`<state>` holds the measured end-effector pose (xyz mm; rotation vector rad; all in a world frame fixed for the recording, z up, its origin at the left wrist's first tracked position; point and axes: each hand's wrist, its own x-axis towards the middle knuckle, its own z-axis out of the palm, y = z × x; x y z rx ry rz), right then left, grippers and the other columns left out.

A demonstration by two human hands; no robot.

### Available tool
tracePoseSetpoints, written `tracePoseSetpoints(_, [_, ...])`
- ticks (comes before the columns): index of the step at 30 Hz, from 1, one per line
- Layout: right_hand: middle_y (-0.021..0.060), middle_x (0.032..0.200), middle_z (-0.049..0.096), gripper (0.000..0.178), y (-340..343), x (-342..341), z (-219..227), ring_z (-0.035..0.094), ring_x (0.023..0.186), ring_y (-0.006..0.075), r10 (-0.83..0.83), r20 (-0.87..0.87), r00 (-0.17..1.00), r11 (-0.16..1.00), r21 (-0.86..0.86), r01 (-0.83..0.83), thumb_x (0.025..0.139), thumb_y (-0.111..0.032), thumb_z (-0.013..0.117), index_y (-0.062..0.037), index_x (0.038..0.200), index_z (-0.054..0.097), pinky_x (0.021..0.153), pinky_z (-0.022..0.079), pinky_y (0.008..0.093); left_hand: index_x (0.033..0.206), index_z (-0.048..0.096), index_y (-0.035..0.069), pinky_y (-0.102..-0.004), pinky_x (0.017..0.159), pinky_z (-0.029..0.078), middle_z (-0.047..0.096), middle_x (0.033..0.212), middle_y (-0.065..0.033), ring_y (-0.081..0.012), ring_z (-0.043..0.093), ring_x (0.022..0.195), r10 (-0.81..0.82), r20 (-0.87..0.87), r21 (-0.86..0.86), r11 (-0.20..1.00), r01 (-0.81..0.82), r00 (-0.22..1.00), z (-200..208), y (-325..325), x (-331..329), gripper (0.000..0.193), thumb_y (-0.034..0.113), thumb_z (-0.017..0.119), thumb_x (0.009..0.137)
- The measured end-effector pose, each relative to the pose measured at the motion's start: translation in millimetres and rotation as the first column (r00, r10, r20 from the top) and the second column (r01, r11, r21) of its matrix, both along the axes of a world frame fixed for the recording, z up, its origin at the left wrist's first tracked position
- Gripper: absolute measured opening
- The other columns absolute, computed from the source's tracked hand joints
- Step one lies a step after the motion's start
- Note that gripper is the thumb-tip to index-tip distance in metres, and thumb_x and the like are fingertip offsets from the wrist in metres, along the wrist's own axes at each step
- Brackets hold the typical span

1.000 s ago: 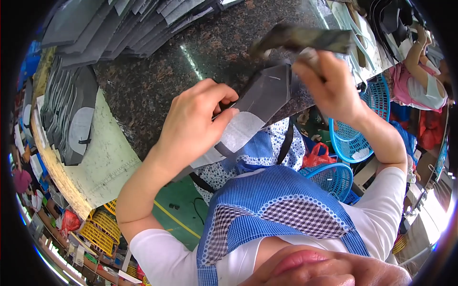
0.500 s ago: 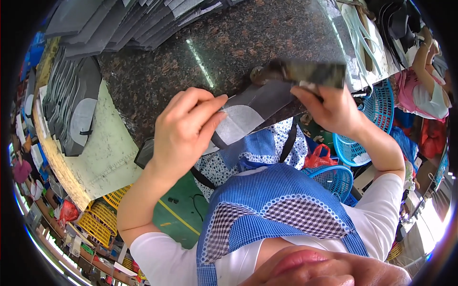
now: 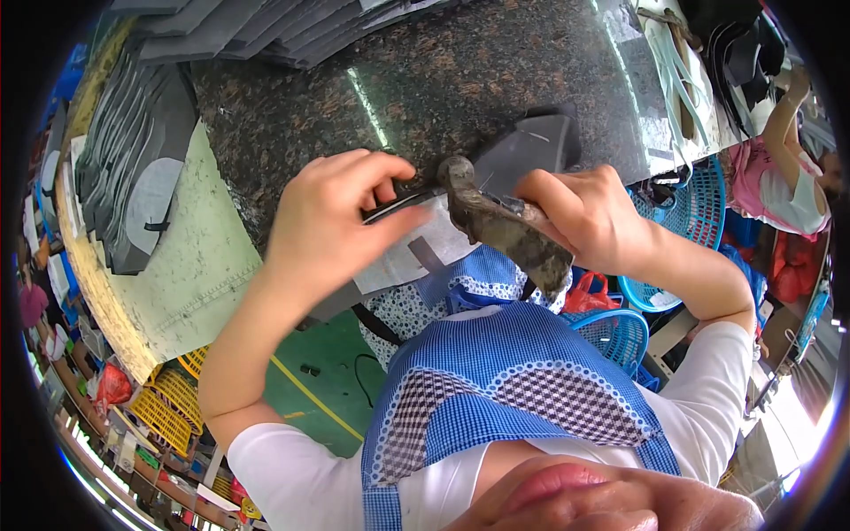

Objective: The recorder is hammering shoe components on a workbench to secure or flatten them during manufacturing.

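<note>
My left hand [image 3: 323,212] is closed on the edge of a dark sheet piece [image 3: 531,142], which lies at the front of the stone slab [image 3: 425,84]. Thumb and fingers pinch a turned-up dark edge. A pale grey patch [image 3: 403,257] on the near side of the piece hangs past the slab's front edge. In my right hand [image 3: 589,217] is a worn, dirt-crusted hammer [image 3: 509,234], gripped close behind its head. The round face of the head is over the piece, just right of my left fingertips; whether it touches I cannot tell.
Grey sheet pieces are stacked along the slab's far left [image 3: 266,31]. Another fanned stack [image 3: 133,168] lies on the pale board [image 3: 199,265] at left. Blue baskets [image 3: 682,230] stand below right, yellow crates [image 3: 168,411] below left. Another person [image 3: 788,168] is at far right.
The hammer has swung left and turned, its round face now beside my left fingers. My left hand has turned up an edge of the sheet piece, and the pale patch has shifted nearer me.
</note>
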<state>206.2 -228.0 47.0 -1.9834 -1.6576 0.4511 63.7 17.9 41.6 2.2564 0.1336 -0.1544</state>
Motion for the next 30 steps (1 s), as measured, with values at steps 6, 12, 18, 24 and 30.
tracePoseSetpoints(6, [0.0161, 0.064, 0.059, 0.022, 8.2, 4.8, 5.0, 0.063, 0.056, 0.0342, -0.222, -0.196, 0.955, 0.974, -0.008, 0.225, 0.088, -0.005, 0.07, 0.0019, 0.103, 0.055, 0.049, 0.047, 0.0418, 0.093, 0.071, 0.0, -0.0347, 0.068, 0.051, 0.063, 0.091, -0.0095, -0.0273, 0.06, 0.075, -0.08, 0.271, 0.067, 0.996, 0.064, 0.959, -15.0, -3.7, -20.5, 0.023, 0.009, 0.08, 0.074])
tracePoseSetpoints(12, [0.0133, 0.067, 0.062, 0.02, 19.0, -2.6, 3.2, 0.063, 0.054, 0.0285, -0.271, -0.315, 0.909, 0.962, -0.114, 0.248, 0.086, 0.0, 0.068, 0.0005, 0.104, 0.059, 0.051, 0.049, 0.041, 0.084, 0.068, 0.001, -0.035, 0.058, 0.048, 0.059, 0.082, -0.0061, -0.0243, 0.059, 0.072, -0.136, 0.507, 0.291, 0.957, -0.02, 0.851, -27.7, -16.3, -34.0, 0.018, 0.004, 0.08, 0.071])
tracePoseSetpoints(18, [0.0095, 0.066, 0.06, 0.025, 21.6, -19.0, -4.1, 0.064, 0.058, 0.0299, 0.094, -0.097, 0.991, 0.996, 0.014, -0.093, 0.085, -0.003, 0.068, -0.0042, 0.107, 0.058, 0.051, 0.048, 0.0417, 0.086, 0.067, 0.001, -0.0338, 0.06, 0.05, 0.06, 0.083, -0.0062, -0.0242, 0.061, 0.074, 0.016, 0.159, 0.05, 0.998, -0.024, 0.987, -9.4, 6.8, -43.1, 0.02, 0.006, 0.081, 0.072])
tracePoseSetpoints(24, [0.0108, 0.062, 0.059, 0.013, 26.8, -12.8, -19.0, 0.063, 0.054, 0.0293, 0.14, -0.394, 0.909, 0.959, 0.281, -0.026, 0.091, -0.01, 0.067, -0.0048, 0.099, 0.058, 0.05, 0.048, 0.0399, 0.08, 0.065, 0.001, -0.034, 0.055, 0.048, 0.058, 0.08, -0.0076, -0.0245, 0.058, 0.067, -0.177, 0.375, 0.194, 0.975, 0.11, 0.91, -18.8, 9.0, -49.6, 0.016, 0.0, 0.079, 0.073])
tracePoseSetpoints(30, [0.0147, 0.065, 0.053, 0.022, 40.6, 22.3, 15.3, 0.051, 0.053, 0.0186, -0.434, -0.227, 0.872, 0.89, 0.041, 0.453, 0.094, -0.005, 0.064, -0.0024, 0.116, 0.059, 0.052, 0.044, 0.0316, 0.081, 0.062, 0.005, -0.0335, 0.051, 0.048, 0.053, 0.077, -0.0052, -0.0221, 0.059, 0.063, -0.195, 0.454, 0.32, 0.946, 0.044, 0.869, -33.6, -17.0, -11.0, 0.015, 0.007, 0.077, 0.078])
